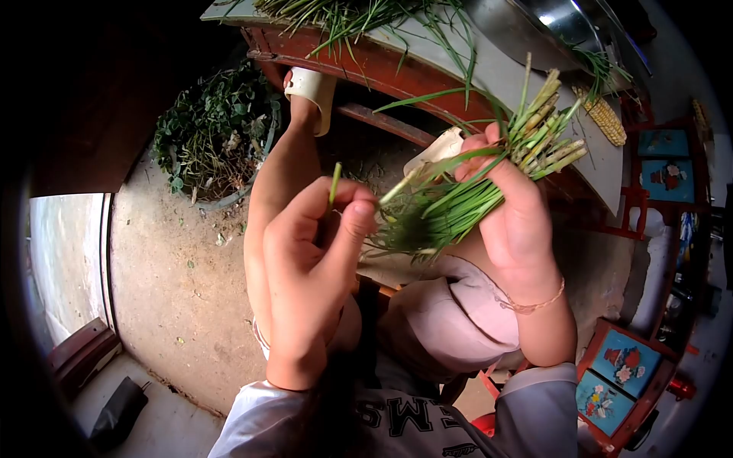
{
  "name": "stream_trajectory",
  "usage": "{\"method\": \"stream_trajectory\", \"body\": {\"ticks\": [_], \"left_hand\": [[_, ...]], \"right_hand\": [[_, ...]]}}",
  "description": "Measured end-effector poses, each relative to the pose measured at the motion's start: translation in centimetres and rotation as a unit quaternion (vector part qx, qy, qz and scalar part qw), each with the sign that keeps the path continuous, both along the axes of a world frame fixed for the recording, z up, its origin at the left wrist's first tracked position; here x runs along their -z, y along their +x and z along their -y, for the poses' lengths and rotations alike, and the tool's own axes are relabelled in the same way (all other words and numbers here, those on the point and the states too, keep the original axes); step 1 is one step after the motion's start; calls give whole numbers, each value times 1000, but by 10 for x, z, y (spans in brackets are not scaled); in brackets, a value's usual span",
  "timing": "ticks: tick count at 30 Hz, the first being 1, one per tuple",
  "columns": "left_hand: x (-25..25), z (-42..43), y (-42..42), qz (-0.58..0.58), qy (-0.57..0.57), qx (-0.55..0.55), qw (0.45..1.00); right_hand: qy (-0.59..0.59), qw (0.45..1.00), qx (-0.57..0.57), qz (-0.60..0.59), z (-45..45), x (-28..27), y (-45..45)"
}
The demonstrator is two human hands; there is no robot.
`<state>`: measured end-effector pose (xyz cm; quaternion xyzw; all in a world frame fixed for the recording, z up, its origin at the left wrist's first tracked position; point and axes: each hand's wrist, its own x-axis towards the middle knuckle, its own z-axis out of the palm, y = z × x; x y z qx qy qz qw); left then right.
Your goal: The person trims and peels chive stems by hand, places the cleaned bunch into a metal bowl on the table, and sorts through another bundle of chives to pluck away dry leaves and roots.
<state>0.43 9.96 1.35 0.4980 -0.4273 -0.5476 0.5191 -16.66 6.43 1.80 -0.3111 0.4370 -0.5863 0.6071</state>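
Observation:
In my right hand (pixel 519 210) is a bunch of garlic chives (pixel 466 206), fingers wrapped round it. Its pale cut ends fan out to the upper right, and the green blades hang down to the left, slightly blurred. My left hand (pixel 317 252) is closed in a pinch just left of the bunch. A short green chive piece (pixel 335 183) sticks up from between its fingers. Close to the left thumb tip, one pale stalk end (pixel 398 185) points out from the bunch. The inside of the left grip is hidden.
More chives (pixel 343 15) lie on the table (pixel 374 38) ahead, beside a metal basin (pixel 542 30) and a corn cob (pixel 605 118). A container of wilted greens (pixel 217 133) stands on the floor at left. Painted red stools (pixel 626 362) stand at right.

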Motion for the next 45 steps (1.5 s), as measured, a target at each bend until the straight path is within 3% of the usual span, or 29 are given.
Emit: {"method": "stream_trajectory", "body": {"ticks": [3,10,14,15,18,21,25,28,31,32,37,38,39,41,43,45], "left_hand": [[-2,2,6,27,8,-31,999],[4,5,19,-69,-30,-103,992],[4,5,31,-51,-42,-133,989],[4,7,31,-31,-37,-194,980],[13,9,52,-112,-153,-204,960],[9,9,62,-121,-84,-369,918],[14,5,68,-149,-120,-265,945],[12,4,68,-184,-94,-172,963],[14,6,73,-135,-133,-176,966],[12,8,69,-112,-100,-281,948],[19,6,100,-246,-174,-321,898],[20,7,102,-236,-185,-405,863],[16,11,100,-225,-195,-486,822],[28,-2,132,-262,-258,-378,850],[23,1,129,-257,-245,-393,848],[24,-1,129,-276,-240,-363,857]], "right_hand": [[-5,1000,6,-10,4,0,-6],[43,999,29,7,5,0,-5],[39,992,14,-120,3,0,1],[40,987,22,-155,2,0,4],[53,981,20,-188,5,5,2],[60,975,20,-212,9,7,1],[73,974,5,-215,13,11,7],[67,985,-11,-161,16,14,11],[72,991,-52,-97,18,18,9],[91,993,-55,-50,18,18,8],[106,992,-55,40,22,22,4],[104,992,-54,39,23,23,1],[113,992,-53,26,24,25,-3],[120,991,-53,11,24,22,-3],[82,977,-69,-185,22,20,3],[97,957,-64,-267,23,33,10]]}}
